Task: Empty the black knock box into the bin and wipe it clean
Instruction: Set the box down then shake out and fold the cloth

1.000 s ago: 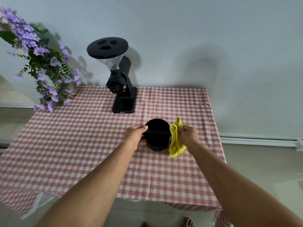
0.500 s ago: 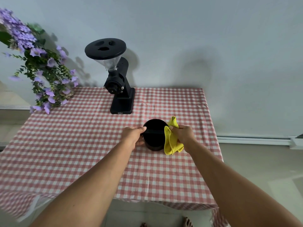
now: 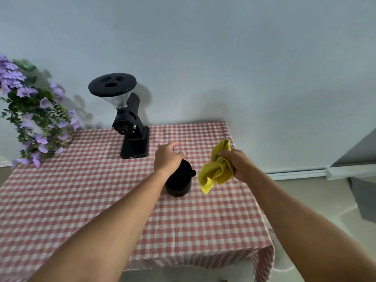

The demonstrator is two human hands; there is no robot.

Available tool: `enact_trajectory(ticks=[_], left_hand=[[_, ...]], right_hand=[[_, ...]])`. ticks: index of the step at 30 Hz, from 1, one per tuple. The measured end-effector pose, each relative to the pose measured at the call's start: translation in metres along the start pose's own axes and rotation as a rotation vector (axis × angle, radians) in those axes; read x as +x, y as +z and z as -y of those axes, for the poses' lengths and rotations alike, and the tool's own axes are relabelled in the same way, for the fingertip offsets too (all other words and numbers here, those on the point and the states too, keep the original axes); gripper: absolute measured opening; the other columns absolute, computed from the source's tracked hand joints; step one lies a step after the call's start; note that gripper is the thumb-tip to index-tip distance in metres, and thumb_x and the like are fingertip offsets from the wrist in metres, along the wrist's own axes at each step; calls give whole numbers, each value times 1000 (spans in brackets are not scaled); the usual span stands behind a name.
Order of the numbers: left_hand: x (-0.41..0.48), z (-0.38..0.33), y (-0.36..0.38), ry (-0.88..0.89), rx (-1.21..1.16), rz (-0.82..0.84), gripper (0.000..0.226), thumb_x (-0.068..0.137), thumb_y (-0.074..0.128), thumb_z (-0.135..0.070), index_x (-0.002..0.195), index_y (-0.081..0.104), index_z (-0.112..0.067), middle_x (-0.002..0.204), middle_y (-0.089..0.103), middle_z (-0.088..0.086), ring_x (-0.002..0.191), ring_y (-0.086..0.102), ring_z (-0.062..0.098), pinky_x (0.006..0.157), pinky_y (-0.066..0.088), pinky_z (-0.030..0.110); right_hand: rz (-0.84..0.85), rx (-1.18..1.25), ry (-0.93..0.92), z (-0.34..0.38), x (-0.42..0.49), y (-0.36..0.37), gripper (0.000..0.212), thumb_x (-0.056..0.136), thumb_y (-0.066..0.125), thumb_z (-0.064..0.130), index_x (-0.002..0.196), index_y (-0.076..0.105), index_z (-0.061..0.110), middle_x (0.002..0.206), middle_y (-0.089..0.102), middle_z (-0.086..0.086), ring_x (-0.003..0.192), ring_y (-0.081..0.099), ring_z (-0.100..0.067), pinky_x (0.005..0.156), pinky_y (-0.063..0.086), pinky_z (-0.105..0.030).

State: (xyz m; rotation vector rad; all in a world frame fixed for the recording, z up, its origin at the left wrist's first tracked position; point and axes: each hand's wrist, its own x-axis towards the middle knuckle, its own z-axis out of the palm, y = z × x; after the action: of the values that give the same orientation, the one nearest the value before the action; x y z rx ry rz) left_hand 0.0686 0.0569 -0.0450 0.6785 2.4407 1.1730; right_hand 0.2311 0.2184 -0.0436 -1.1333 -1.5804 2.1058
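The black knock box (image 3: 179, 185) stands upright on the red-checked tablecloth (image 3: 85, 200), its bar end sticking out at the right of the rim. My left hand (image 3: 167, 157) hovers over the box's back left rim with its fingers loose and pointing away, gripping nothing. My right hand (image 3: 237, 164) is raised to the right of the box, apart from it, and closed around a crumpled yellow cloth (image 3: 216, 169). The hand and forearm hide part of the box's opening.
A black coffee grinder (image 3: 130, 121) stands behind the box near the wall. Purple flowers (image 3: 30, 117) hang over the table's far left corner. The table's right edge is just past the cloth. A grey object (image 3: 364, 200) stands on the floor at the far right.
My right hand has pulled the yellow cloth off the box's rim and lifted it to the right. My left hand has let go of the box's side and risen above it.
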Motion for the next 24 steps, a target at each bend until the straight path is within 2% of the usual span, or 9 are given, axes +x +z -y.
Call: enact_trajectory(ticks=[2, 4, 6, 9, 13, 16, 19, 21, 24], left_hand=[[-3, -19, 4, 61, -41, 172, 53, 88, 70, -24, 140, 58, -26, 150, 50, 1, 126, 55, 17, 95, 42, 23], [-11, -38, 7, 110, -74, 345, 59, 89, 69, -13, 145, 52, -22, 154, 46, 1, 139, 45, 17, 98, 36, 20], [-16, -54, 9, 135, -133, 473, 62, 90, 64, -3, 147, 50, -22, 152, 49, 1, 134, 48, 15, 98, 37, 19], [-20, -68, 13, 148, -173, 604, 53, 90, 65, -4, 138, 58, -26, 129, 64, -2, 113, 57, 12, 90, 42, 19], [-19, -73, 16, 127, -149, 599, 30, 90, 71, -20, 120, 68, -16, 116, 69, 4, 107, 59, 17, 81, 43, 27], [-18, -67, 18, 106, -212, 578, 17, 88, 75, -26, 102, 72, -17, 102, 71, 1, 103, 62, 21, 78, 50, 32], [-16, -63, 20, 116, -218, 569, 26, 89, 74, -31, 111, 73, -17, 115, 73, 6, 109, 65, 25, 95, 53, 39], [-18, -62, 23, 102, -215, 535, 24, 92, 71, -29, 113, 71, -17, 118, 72, 10, 106, 67, 25, 90, 55, 37], [-24, -62, 30, 70, -203, 409, 27, 92, 71, -30, 116, 63, -20, 120, 68, 8, 102, 65, 22, 80, 55, 36]], right_hand=[[49, 27, -37, 9, -4, -9, 23, 85, 59, -1, 107, 64, 1, 92, 67, -19, 76, 66, -27, 72, 57, -38], [97, 45, -69, 20, -11, -15, 21, 83, 57, -3, 102, 64, 3, 83, 68, -13, 71, 66, -23, 67, 57, -35], [91, 52, -72, 32, -21, -18, 13, 76, 54, -2, 84, 61, 6, 72, 60, -10, 60, 60, -18, 59, 51, -31], [80, 94, -61, 42, -30, -23, 9, 73, 46, 1, 72, 55, 6, 73, 54, -10, 58, 56, -20, 58, 49, -31], [146, 168, -75, 44, -40, -34, 15, 72, 51, 12, 83, 59, 5, 81, 61, -15, 76, 62, -27, 75, 54, -38], [147, 171, -125, 40, -49, -43, 24, 79, 65, 24, 94, 62, 6, 82, 64, -12, 76, 63, -25, 73, 55, -38], [109, 182, -166, 28, -50, -54, 42, 86, 69, 22, 119, 57, -1, 96, 64, -15, 86, 64, -28, 78, 57, -41], [93, 240, -157, 21, -49, -59, 36, 92, 64, 17, 122, 57, -2, 96, 64, -16, 86, 64, -28, 78, 58, -41], [64, 262, -136, 18, -51, -60, 19, 93, 60, 8, 110, 62, 1, 84, 64, -12, 70, 66, -21, 65, 60, -36]])
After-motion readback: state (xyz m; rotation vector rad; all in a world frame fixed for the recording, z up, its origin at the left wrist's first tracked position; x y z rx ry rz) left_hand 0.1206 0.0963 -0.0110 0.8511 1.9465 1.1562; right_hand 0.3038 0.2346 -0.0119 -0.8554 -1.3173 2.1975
